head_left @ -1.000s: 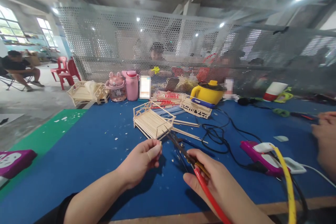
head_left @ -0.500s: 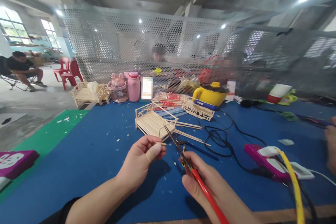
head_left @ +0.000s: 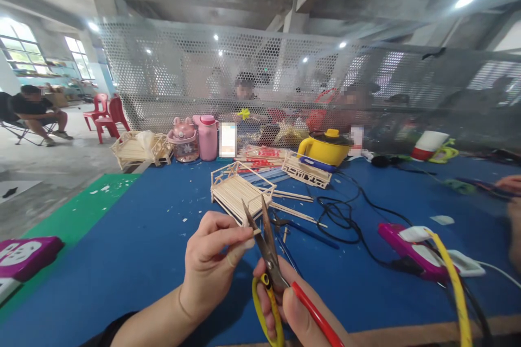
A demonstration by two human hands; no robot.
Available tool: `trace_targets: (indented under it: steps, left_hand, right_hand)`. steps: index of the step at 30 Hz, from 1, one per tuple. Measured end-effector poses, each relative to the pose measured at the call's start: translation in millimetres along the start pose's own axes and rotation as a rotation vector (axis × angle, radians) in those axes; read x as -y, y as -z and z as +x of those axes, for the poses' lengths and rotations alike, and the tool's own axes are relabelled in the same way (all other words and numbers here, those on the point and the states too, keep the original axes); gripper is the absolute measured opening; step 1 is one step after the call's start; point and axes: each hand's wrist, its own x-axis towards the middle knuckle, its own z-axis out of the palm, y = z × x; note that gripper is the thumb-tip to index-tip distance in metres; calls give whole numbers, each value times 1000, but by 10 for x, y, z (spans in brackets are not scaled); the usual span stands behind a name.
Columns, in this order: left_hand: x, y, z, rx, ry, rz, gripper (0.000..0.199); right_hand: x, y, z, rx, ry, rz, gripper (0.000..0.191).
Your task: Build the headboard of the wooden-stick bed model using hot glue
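Observation:
Between thumb and forefinger, my left hand (head_left: 215,257) pinches a short piece of wooden stick (head_left: 256,232). My right hand (head_left: 295,298) holds scissors (head_left: 269,260) with one red and one yellow handle, their blades spread apart and pointing away from me. One blade lies right beside the stick's end; whether it touches I cannot tell. Just beyond the blade tips stands a small model of wooden sticks (head_left: 238,192) with a slatted floor and railings. Blue-handled pliers (head_left: 309,233) lie on the blue table behind my right hand.
Loose sticks (head_left: 295,195), a cut-out wooden piece (head_left: 307,171) and a yellow pot (head_left: 325,149) lie farther back. Pink bottles (head_left: 207,138) and another stick model (head_left: 140,149) stand left. A black cable (head_left: 345,211) and purple power strip (head_left: 419,252) are right. A co-worker's hand (head_left: 513,190) shows at the right edge.
The scissors have opened, and their blades have swung left toward the stick in my left hand. My left hand has turned slightly, still pinching the stick.

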Motion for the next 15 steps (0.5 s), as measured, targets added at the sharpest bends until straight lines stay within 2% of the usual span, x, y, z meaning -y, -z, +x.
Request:
trace_targets:
  steps: [5,9,12,15]
  left_hand:
    - [-11,36,13,57,-137,134,26]
    - [-20,58,25,64,-211,221,26]
    - [-12,58,18,68,-191,207,24]
    - [-5,52,0,63,-150,165,23]
  right_hand:
    - [108,-23,-51,-58,19,-46,69]
    - [89,18,-17,51,26,-69,70]
    - [11,37,7,41,78,-75,67]
    - [-80,36,18,12,110,-61,72]
